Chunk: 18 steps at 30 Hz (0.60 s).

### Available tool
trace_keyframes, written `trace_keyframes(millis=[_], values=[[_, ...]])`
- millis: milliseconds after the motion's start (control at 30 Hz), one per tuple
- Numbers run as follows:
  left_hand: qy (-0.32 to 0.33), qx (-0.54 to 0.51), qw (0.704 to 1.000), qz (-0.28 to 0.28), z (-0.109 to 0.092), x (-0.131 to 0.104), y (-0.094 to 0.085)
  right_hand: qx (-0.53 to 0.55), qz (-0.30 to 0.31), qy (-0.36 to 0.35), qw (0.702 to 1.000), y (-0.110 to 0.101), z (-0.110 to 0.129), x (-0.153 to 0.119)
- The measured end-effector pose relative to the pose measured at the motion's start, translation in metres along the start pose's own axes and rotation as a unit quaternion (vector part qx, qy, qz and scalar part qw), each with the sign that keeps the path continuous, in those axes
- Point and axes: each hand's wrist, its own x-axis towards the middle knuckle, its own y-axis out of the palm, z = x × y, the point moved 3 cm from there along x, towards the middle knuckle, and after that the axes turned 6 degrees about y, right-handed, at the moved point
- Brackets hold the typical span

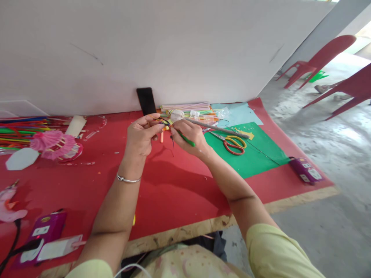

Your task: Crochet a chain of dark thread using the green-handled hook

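Note:
Both my hands are raised close together over the red tabletop (179,193). My left hand (142,135) pinches thin dark and orange strands between thumb and fingers. A green-handled tool (187,139) lies in my right hand (189,135), whose fingers are closed round it, and its tip meets the strands. The tool's working end is too small to make out. A thin dark strand dangles below my fingertips. Just beyond the hands lie pale straws (185,106), a white roll (176,115) and a short orange stick (161,136).
A black phone (146,101) leans on the wall. Scissors (233,144) rest on a green sheet (246,162); a purple box (307,170) sits right. Pink paper craft (58,144), coloured sticks (17,133), a glue gun (8,202) and another purple box (48,229) are left.

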Motion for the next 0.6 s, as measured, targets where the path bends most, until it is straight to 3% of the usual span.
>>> trace_keyframes(millis=[167, 367, 600], values=[[-0.074, -0.062, 0.994, 0.043, -0.001, -0.001, 0.003, -0.115, -0.013, -0.053, 0.992, 0.012, -0.004, -0.011], [-0.163, -0.08, 0.977, 0.113, -0.005, 0.001, -0.002, -0.105, 0.022, -0.105, 0.989, 0.012, -0.012, -0.011], [-0.132, -0.018, 0.986, 0.101, -0.004, 0.009, -0.017, -0.087, 0.095, -0.111, 0.985, -0.002, -0.008, -0.002]])
